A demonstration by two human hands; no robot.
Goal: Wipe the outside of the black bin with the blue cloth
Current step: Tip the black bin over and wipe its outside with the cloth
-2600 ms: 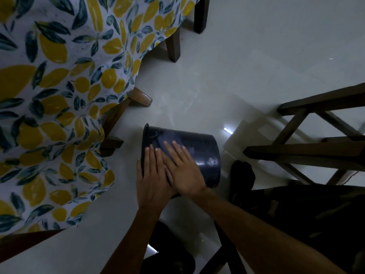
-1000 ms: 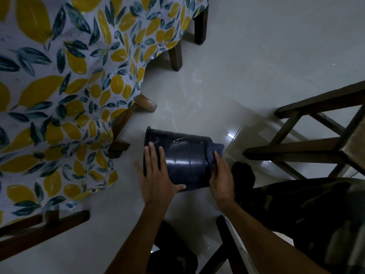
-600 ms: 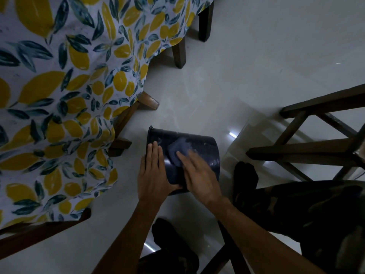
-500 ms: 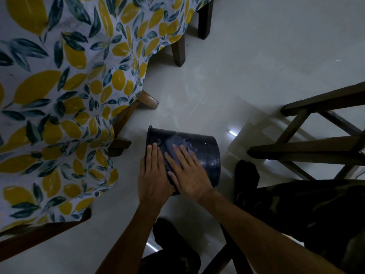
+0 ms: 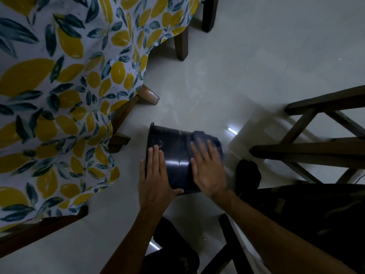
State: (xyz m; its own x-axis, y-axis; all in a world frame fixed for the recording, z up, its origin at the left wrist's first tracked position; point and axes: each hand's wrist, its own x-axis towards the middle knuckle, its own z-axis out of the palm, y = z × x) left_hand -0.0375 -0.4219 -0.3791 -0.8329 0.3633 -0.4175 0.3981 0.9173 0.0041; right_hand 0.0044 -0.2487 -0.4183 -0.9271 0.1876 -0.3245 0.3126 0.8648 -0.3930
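Note:
The black bin (image 5: 175, 151) lies on its side on the pale floor, its open rim facing left. My left hand (image 5: 156, 178) grips the near side of the bin close to the rim, thumb underneath. My right hand (image 5: 207, 169) lies flat on the bin's base end and presses the blue cloth (image 5: 205, 136) against it. Only a strip of cloth shows beyond my fingertips. The right hand is blurred by motion.
A table with a lemon-print cloth (image 5: 59, 95) hangs at the left, with wooden legs (image 5: 146, 95) beside the bin. A dark wooden chair frame (image 5: 316, 149) stands at the right. My foot (image 5: 246, 175) and trouser leg are right of the bin.
My right hand with the cloth has slid from the rim end of the bin, beside my left hand, to the base end at the right. The left hand has kept its hold.

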